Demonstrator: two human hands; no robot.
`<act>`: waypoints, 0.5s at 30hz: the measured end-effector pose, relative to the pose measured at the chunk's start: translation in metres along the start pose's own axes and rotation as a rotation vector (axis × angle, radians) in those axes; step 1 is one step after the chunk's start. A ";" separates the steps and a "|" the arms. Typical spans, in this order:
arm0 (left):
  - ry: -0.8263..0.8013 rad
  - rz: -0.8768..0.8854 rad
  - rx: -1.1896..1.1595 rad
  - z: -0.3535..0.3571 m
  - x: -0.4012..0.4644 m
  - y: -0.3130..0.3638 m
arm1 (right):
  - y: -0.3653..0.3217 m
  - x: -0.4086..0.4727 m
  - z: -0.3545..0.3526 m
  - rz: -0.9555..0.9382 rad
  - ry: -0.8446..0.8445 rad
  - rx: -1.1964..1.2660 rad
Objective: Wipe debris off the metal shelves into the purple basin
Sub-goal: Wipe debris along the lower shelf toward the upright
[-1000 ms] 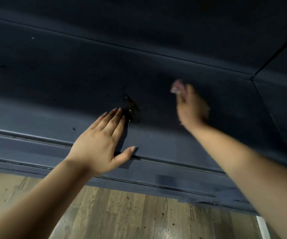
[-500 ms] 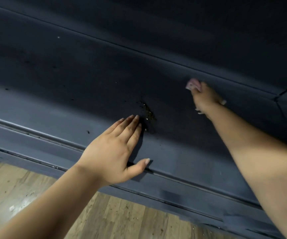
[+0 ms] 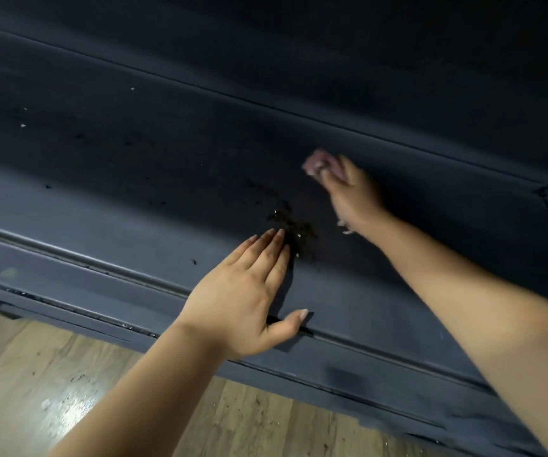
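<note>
Nearest the camera lay a strip of wooden floor [image 3: 108, 400], pale planks with a bright glare patch and a few dark specks scattered over it. Above the floor ran the front edge [image 3: 78, 268] of the dark metal shelf [image 3: 134, 153], a long rail crossing the view at a slant from upper left to lower right.

The left hand [image 3: 246, 298] lay flat on the shelf just behind that edge, fingers straight and close together, thumb spread out to the side toward the rail; it held nothing. Its fingertips touched the near side of a small heap of dark crumbs [image 3: 294, 230], with a few pale bits mixed in, which sat on the shelf between the two hands.

Farther back, the right hand [image 3: 348, 192] reached deeper onto the shelf, blurred, its fingers curled round a small pinkish wad [image 3: 317, 161], perhaps a cloth, pressed to the surface. Scattered specks [image 3: 22, 125], dark and white, dotted the shelf farther off to the left. The purple basin was not in view.
</note>
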State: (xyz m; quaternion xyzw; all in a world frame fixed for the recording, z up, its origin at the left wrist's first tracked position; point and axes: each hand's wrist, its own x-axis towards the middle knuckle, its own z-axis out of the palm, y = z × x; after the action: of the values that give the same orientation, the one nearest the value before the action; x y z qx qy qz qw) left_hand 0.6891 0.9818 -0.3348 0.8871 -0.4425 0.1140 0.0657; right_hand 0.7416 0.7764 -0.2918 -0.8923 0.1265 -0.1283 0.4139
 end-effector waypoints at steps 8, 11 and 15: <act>0.015 0.036 -0.086 -0.011 -0.013 -0.006 | 0.037 -0.099 -0.069 0.397 0.198 -0.286; 0.052 -0.081 -0.088 -0.018 -0.036 -0.030 | 0.029 -0.112 -0.046 0.357 0.263 -0.413; -0.003 -0.206 -0.010 -0.022 -0.055 -0.082 | -0.001 -0.109 0.000 0.347 0.356 -0.518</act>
State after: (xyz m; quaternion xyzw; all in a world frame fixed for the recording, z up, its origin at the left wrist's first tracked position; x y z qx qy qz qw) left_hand 0.7193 1.0783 -0.3293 0.9277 -0.3496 0.1032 0.0807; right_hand 0.6397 0.8133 -0.3050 -0.8966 0.3745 -0.1730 0.1611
